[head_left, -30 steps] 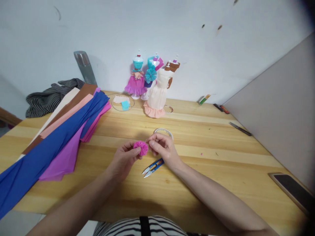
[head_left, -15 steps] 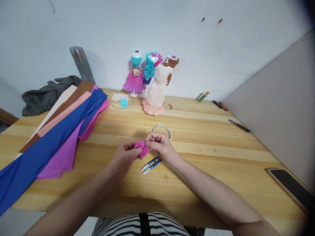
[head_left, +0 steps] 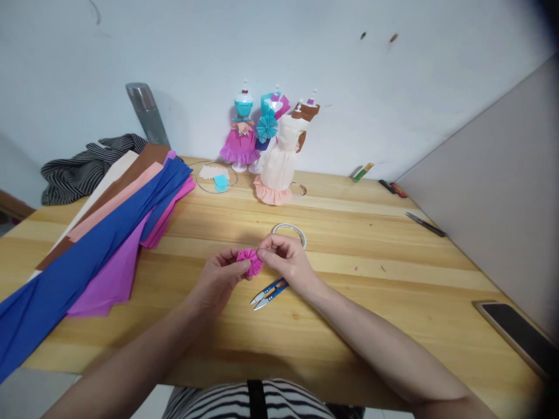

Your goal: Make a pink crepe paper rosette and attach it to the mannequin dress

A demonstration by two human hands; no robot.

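Observation:
A small round rosette of pleated pink crepe paper is held up over the table. My left hand pinches its left side, thumb across the front and fingers behind. At the rosette's upper right edge, the thumb and index finger of my right hand are pressed together on it; whether they also hold something tiny there is hidden. Below the hands lie blue-handled thread snips, blades pointing left, partly under my right wrist. Just behind my right hand is a roll of white tape, lying flat.
Folded crepe paper sheets cover the left side. Small mannequins in paper dresses stand at the back wall. A bottle, a striped cloth, a glue stick, a craft knife and a phone lie around.
The rosette has tilted and shifted very slightly left in my fingers. Both hands keep their pinch, and the view has moved a little.

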